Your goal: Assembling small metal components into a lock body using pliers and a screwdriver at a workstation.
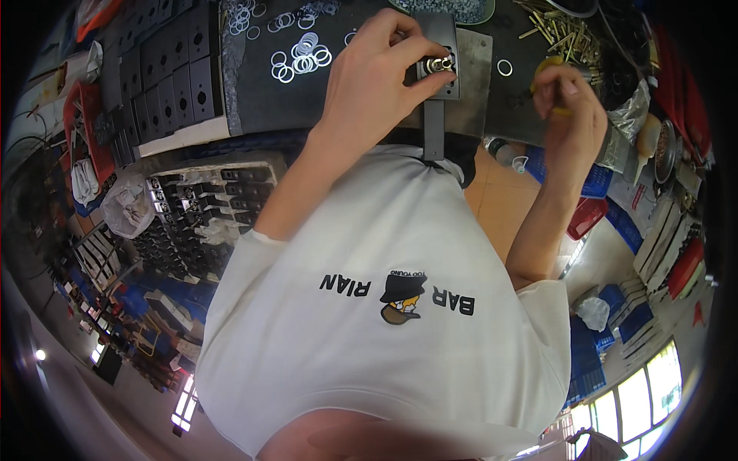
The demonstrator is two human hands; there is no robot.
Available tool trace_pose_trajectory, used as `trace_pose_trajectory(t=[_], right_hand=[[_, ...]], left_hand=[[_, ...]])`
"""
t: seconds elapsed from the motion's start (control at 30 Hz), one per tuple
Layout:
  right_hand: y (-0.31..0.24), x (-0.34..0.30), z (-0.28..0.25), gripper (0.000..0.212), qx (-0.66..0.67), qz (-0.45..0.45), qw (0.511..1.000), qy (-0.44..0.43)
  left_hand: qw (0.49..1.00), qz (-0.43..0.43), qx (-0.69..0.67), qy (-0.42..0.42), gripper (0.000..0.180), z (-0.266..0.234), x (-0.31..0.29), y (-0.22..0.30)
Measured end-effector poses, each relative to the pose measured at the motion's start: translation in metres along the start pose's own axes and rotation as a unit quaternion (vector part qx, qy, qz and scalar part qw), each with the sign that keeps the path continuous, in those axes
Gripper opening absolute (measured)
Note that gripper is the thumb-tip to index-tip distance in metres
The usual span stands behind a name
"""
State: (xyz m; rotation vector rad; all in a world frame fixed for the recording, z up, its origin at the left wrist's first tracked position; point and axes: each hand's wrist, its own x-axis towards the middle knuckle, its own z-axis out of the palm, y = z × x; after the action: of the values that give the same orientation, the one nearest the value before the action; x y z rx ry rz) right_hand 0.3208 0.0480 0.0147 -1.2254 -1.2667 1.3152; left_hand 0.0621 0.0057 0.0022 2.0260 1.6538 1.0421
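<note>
My left hand (373, 69) reaches over the workbench, its thumb and fingertips closed round a small shiny metal cylinder fitting (440, 64). That fitting sits at a dark metal box-shaped part (447, 34), whose arm extends down toward my body. My right hand (576, 115) is raised to the right of the part, apart from it, with curled fingers round a yellow-handled tool (547, 66). The tool's working end is too unclear to name. Loose metal rings (306, 63) lie left of my left hand, and one single ring (499, 67) lies between the hands.
Brass-coloured pins (565, 34) are heaped at the back right. A green bowl (489, 11) of small metal pieces stands at the far edge. Dark plates with holes (173, 84) are stacked at the left. A clear bottle (503, 152) is below the bench edge; black parts (231, 188) fill a box at lower left.
</note>
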Motion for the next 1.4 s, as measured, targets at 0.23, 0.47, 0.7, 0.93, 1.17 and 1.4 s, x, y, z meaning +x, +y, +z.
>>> trace_pose_trajectory(t=[0.23,0.47,0.7,0.93,1.17,1.4], right_hand=[[-0.067,0.020,0.017,0.044,0.239,-0.142,0.918,-0.281],[-0.034,0.028,0.041,0.050,0.168,-0.082,0.938,-0.291],[-0.026,0.038,0.043,0.053,0.127,-0.056,0.937,-0.320],[-0.075,0.036,0.107,0.036,-0.020,0.003,0.956,-0.292],[-0.025,0.068,0.083,0.047,0.234,-0.109,0.941,-0.220],[-0.069,0.062,0.107,0.062,0.256,0.117,0.944,-0.172]], left_hand=[[0.996,-0.075,-0.045,-0.003,0.022,0.002,-0.010,0.001],[0.970,-0.173,-0.166,-0.026,0.068,0.003,-0.015,0.007],[0.704,-0.291,-0.634,-0.132,0.097,0.017,-0.017,-0.008],[0.743,-0.299,-0.580,-0.150,0.089,0.016,-0.013,-0.008],[0.663,-0.327,-0.661,-0.129,0.101,0.021,-0.012,-0.010],[0.745,-0.271,-0.588,-0.159,0.088,0.020,-0.016,-0.012]])
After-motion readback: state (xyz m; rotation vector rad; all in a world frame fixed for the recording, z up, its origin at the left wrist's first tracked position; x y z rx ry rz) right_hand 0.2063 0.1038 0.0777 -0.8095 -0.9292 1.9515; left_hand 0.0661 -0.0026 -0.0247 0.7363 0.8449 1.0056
